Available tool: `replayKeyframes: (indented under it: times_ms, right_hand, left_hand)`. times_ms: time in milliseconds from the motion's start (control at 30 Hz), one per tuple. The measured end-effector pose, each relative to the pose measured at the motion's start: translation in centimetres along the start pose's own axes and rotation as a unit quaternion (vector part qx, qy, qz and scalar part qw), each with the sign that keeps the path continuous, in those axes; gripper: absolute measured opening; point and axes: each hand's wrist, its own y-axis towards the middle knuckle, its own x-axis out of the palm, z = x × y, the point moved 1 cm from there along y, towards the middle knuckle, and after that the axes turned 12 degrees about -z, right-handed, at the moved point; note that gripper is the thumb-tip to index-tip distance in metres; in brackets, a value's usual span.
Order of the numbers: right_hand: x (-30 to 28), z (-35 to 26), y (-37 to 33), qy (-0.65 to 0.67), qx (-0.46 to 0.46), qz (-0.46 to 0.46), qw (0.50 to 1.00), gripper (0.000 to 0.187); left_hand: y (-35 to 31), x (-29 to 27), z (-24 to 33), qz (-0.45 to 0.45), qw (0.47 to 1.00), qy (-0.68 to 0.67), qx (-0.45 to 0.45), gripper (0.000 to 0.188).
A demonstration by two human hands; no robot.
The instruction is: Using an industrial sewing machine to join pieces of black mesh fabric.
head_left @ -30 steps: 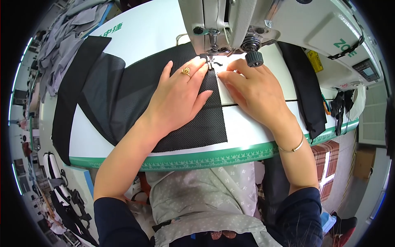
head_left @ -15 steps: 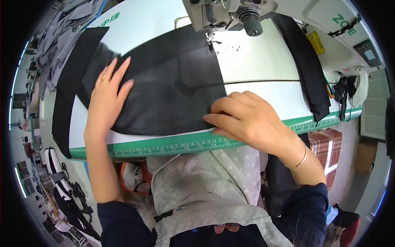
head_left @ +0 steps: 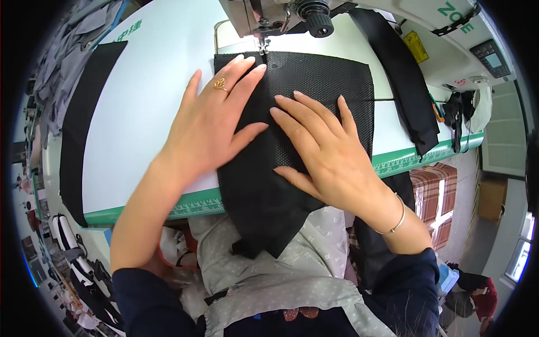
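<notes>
A black mesh fabric piece [head_left: 331,70] with a plain black strip [head_left: 250,174] along its left part lies before the sewing machine. Its top edge reaches the presser foot [head_left: 263,47]. My left hand [head_left: 210,123] rests on the strip with fingers spread, the fingertips just short of the foot. Flat on the mesh, to the right of the strip, lies my right hand [head_left: 325,146], fingers apart. The lower end of the fabric hangs over the table's front edge onto my apron [head_left: 275,281].
Black fabric strips lie at the table's left [head_left: 90,135] and right, the right strip [head_left: 396,78] beside the machine's control panel [head_left: 490,58]. A green measuring tape [head_left: 196,205] runs along the front edge. Grey cloth [head_left: 70,50] is heaped at the far left.
The fabric has been turned, so the strip now runs toward me from the foot and the mesh lies rightward. My left hand moved right; my right hand's bent fingers opened flat.
</notes>
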Motion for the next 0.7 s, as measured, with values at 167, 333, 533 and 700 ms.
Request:
replayKeyframes:
  times_ms: [167,333,533,700]
  right_hand:
    - [0.0,0.9,-0.2,-0.035,-0.023,-0.051,0.998,0.068]
    - [-0.5,2.2,-0.6,-0.042,-0.042,-0.087,0.994,0.068]
    - [-0.7,2.5,-0.2,-0.042,-0.051,-0.087,0.994,0.069]
    - [-0.5,3.4,0.8,-0.040,-0.057,-0.074,0.995,0.072]
  left_hand:
    - [0.0,0.4,-1.5,-0.057,0.998,0.024,0.005,0.080]
    - [0.0,0.0,-0.6,-0.068,0.997,0.024,0.026,0.081]
    - [0.5,0.1,-1.3,-0.046,0.998,0.040,0.025,0.075]
    - [0.8,0.3,-2.0,0.016,0.995,0.089,0.049,0.057]
